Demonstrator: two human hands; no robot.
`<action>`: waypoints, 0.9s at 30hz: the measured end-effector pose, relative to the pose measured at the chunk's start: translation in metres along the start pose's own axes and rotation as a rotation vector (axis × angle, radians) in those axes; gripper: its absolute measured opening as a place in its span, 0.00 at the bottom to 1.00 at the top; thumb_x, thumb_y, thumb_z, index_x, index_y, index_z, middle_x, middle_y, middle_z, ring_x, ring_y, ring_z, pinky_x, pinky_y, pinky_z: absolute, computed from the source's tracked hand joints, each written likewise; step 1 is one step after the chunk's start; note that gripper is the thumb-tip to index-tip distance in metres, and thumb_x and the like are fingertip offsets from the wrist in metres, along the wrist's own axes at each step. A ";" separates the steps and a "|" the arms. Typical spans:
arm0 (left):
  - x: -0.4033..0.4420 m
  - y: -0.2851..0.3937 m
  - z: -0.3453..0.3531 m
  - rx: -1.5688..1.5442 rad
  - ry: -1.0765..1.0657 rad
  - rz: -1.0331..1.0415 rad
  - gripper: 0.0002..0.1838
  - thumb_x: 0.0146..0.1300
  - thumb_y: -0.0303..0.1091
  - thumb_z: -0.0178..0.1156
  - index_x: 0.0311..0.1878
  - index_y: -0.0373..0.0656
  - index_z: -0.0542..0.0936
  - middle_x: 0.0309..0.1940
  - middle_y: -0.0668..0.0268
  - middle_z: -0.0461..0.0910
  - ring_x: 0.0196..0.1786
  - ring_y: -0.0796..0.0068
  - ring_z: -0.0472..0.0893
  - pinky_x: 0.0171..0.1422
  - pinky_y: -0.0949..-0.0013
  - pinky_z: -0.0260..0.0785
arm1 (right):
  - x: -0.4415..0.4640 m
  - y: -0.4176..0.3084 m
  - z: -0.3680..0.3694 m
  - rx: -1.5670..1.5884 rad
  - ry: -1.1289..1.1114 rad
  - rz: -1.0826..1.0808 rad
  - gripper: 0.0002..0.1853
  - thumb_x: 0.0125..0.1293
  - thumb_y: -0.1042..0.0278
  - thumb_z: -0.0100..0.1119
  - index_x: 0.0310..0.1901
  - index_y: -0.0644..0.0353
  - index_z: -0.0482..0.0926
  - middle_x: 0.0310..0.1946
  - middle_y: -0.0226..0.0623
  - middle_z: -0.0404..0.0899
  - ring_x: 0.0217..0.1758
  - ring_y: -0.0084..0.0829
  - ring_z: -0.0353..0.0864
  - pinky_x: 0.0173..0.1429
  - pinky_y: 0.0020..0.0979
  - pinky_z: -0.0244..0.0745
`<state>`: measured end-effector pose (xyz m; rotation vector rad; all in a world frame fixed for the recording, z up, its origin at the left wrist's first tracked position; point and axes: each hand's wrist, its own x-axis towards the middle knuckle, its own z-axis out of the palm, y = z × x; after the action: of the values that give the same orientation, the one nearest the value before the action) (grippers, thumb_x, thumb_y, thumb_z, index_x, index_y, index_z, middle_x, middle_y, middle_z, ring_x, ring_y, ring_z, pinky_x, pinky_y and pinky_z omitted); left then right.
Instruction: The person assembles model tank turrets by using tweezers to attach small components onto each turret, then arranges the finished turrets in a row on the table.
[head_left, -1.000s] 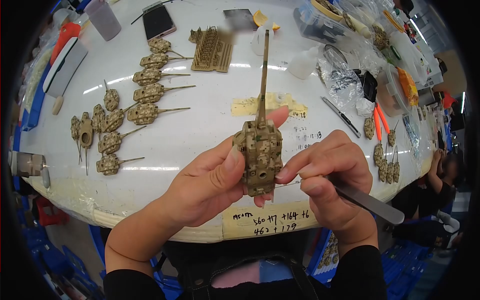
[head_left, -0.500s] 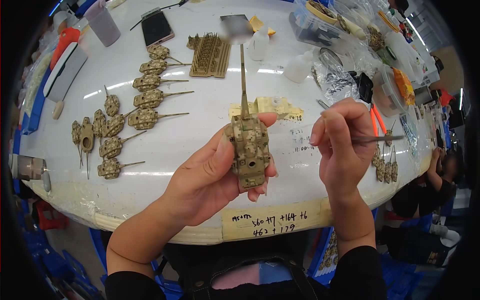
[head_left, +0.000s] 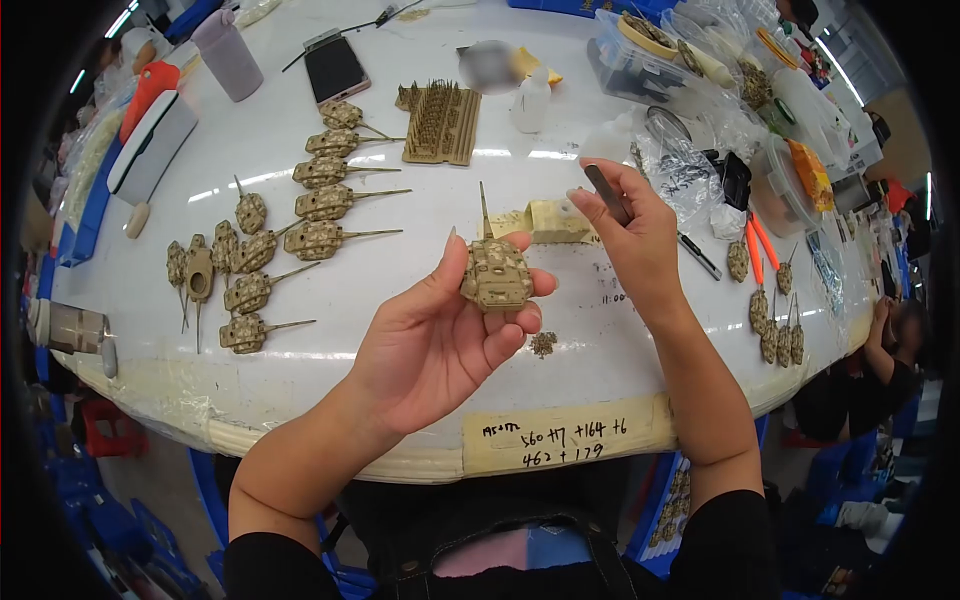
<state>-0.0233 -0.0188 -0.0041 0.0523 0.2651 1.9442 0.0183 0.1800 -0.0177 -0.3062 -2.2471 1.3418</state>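
My left hand [head_left: 425,335] is closed around a camouflage-patterned model turret [head_left: 497,275], its thin barrel pointing away from me. My right hand [head_left: 640,230], to the right and farther forward, grips dark metal tweezers [head_left: 606,194] between thumb and fingers. Just beyond the turret, a yellowish block [head_left: 557,222] sits on the taped patch of the table. A small pile of tiny brown bits [head_left: 543,344] lies on the white table below the turret.
More turrets [head_left: 313,239] stand in groups at the left, others [head_left: 769,341] at the right. Farther back are a tan parts rack [head_left: 440,125], a phone [head_left: 337,72], a bottle [head_left: 531,102], a tub [head_left: 640,62] and plastic bags. A person [head_left: 868,390] is at the far right.
My left hand has tilted the turret, so its barrel looks shorter. My right hand moved away from the turret, up and forward, with the tweezers. The tiny bits have come into view.
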 end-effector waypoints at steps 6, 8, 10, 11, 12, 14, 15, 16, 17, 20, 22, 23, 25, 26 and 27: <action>-0.001 -0.002 0.001 0.001 0.059 -0.005 0.24 0.66 0.49 0.40 0.56 0.38 0.62 0.44 0.53 0.73 0.41 0.69 0.77 0.46 0.73 0.72 | -0.024 -0.023 -0.010 0.172 0.001 -0.028 0.11 0.58 0.74 0.55 0.43 0.62 0.74 0.23 0.24 0.68 0.24 0.14 0.61 0.28 0.12 0.55; -0.001 -0.003 0.001 0.038 0.080 -0.002 0.24 0.66 0.49 0.40 0.55 0.39 0.62 0.44 0.54 0.74 0.41 0.68 0.77 0.47 0.72 0.71 | -0.035 -0.030 -0.011 0.232 -0.045 -0.031 0.11 0.57 0.76 0.55 0.43 0.63 0.74 0.25 0.25 0.68 0.25 0.15 0.62 0.28 0.11 0.55; -0.001 -0.004 0.001 0.042 0.085 -0.006 0.25 0.66 0.50 0.40 0.55 0.39 0.62 0.44 0.54 0.74 0.41 0.68 0.78 0.48 0.72 0.71 | -0.040 -0.032 -0.008 0.231 -0.051 -0.082 0.11 0.56 0.76 0.56 0.42 0.62 0.75 0.25 0.26 0.68 0.24 0.15 0.62 0.27 0.12 0.55; -0.001 -0.004 0.001 0.046 0.089 -0.008 0.25 0.66 0.50 0.40 0.55 0.39 0.62 0.44 0.54 0.74 0.41 0.68 0.78 0.48 0.71 0.71 | -0.042 -0.032 -0.006 0.228 -0.059 -0.134 0.11 0.54 0.76 0.57 0.42 0.62 0.75 0.25 0.26 0.69 0.24 0.15 0.62 0.26 0.13 0.55; 0.000 -0.004 0.000 0.049 0.093 -0.010 0.25 0.66 0.50 0.41 0.55 0.39 0.63 0.44 0.54 0.74 0.41 0.68 0.78 0.49 0.71 0.70 | -0.042 -0.033 -0.005 0.224 -0.067 -0.186 0.12 0.53 0.76 0.59 0.41 0.62 0.76 0.25 0.26 0.69 0.24 0.15 0.62 0.25 0.14 0.54; 0.000 -0.003 -0.001 0.053 0.097 -0.009 0.25 0.65 0.51 0.41 0.55 0.40 0.63 0.44 0.54 0.74 0.41 0.68 0.78 0.50 0.70 0.70 | -0.043 -0.034 -0.004 0.222 -0.076 -0.240 0.12 0.51 0.77 0.60 0.41 0.61 0.77 0.25 0.26 0.70 0.23 0.16 0.63 0.24 0.15 0.54; 0.000 -0.002 -0.001 0.051 0.087 -0.009 0.25 0.65 0.51 0.41 0.55 0.40 0.62 0.44 0.54 0.74 0.42 0.68 0.77 0.50 0.70 0.70 | -0.043 -0.033 -0.004 0.207 -0.100 -0.245 0.12 0.52 0.77 0.60 0.40 0.61 0.76 0.25 0.27 0.70 0.23 0.16 0.63 0.24 0.15 0.54; 0.000 -0.001 -0.002 0.050 0.076 -0.009 0.25 0.65 0.50 0.41 0.56 0.40 0.62 0.44 0.54 0.74 0.43 0.68 0.77 0.50 0.70 0.70 | -0.044 -0.033 -0.005 0.192 -0.124 -0.250 0.12 0.52 0.77 0.59 0.40 0.61 0.76 0.26 0.27 0.70 0.24 0.16 0.63 0.24 0.15 0.54; 0.000 0.000 -0.003 0.049 0.065 -0.011 0.25 0.65 0.50 0.41 0.56 0.40 0.62 0.44 0.54 0.74 0.43 0.69 0.77 0.50 0.70 0.69 | -0.044 -0.032 -0.006 0.177 -0.146 -0.254 0.12 0.52 0.77 0.59 0.40 0.62 0.76 0.26 0.28 0.69 0.24 0.16 0.63 0.24 0.15 0.54; -0.001 0.000 0.000 0.100 0.100 0.057 0.24 0.65 0.49 0.44 0.55 0.41 0.61 0.45 0.55 0.73 0.43 0.70 0.76 0.50 0.71 0.69 | -0.045 -0.031 -0.009 0.142 -0.194 -0.267 0.11 0.53 0.77 0.58 0.40 0.62 0.76 0.27 0.29 0.69 0.25 0.17 0.63 0.24 0.14 0.55; -0.001 -0.001 0.006 0.205 0.179 0.204 0.23 0.63 0.46 0.48 0.54 0.41 0.61 0.46 0.56 0.72 0.42 0.71 0.75 0.48 0.73 0.68 | -0.045 -0.030 -0.010 0.131 -0.206 -0.281 0.10 0.53 0.77 0.57 0.39 0.62 0.76 0.28 0.30 0.69 0.25 0.17 0.63 0.24 0.14 0.55; -0.001 -0.001 0.009 0.265 0.217 0.277 0.22 0.62 0.44 0.51 0.54 0.41 0.61 0.46 0.56 0.71 0.42 0.72 0.74 0.48 0.73 0.68 | -0.045 -0.030 -0.011 0.131 -0.207 -0.289 0.10 0.54 0.77 0.57 0.39 0.62 0.76 0.28 0.30 0.69 0.25 0.17 0.63 0.24 0.14 0.55; 0.000 0.001 0.010 0.494 0.239 0.437 0.23 0.60 0.44 0.53 0.53 0.41 0.61 0.46 0.57 0.70 0.42 0.72 0.73 0.47 0.74 0.67 | -0.046 -0.030 -0.012 0.156 -0.174 -0.278 0.10 0.53 0.77 0.57 0.39 0.62 0.76 0.27 0.30 0.69 0.25 0.18 0.63 0.25 0.15 0.56; 0.000 0.003 0.009 0.694 0.249 0.606 0.24 0.58 0.43 0.56 0.52 0.42 0.61 0.46 0.58 0.69 0.42 0.73 0.72 0.47 0.74 0.66 | -0.046 -0.030 -0.013 0.162 -0.167 -0.263 0.10 0.52 0.78 0.58 0.38 0.62 0.76 0.27 0.30 0.70 0.24 0.18 0.63 0.25 0.15 0.56; 0.000 0.006 0.007 0.892 0.251 0.779 0.25 0.56 0.42 0.59 0.51 0.42 0.62 0.46 0.60 0.68 0.42 0.73 0.70 0.47 0.74 0.65 | -0.045 -0.030 -0.013 0.167 -0.164 -0.250 0.10 0.52 0.78 0.59 0.38 0.62 0.77 0.26 0.30 0.71 0.24 0.19 0.63 0.25 0.16 0.57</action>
<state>-0.0271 -0.0196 0.0042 0.5662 1.4362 2.4247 0.0649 0.1554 -0.0003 0.1437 -2.1966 1.4496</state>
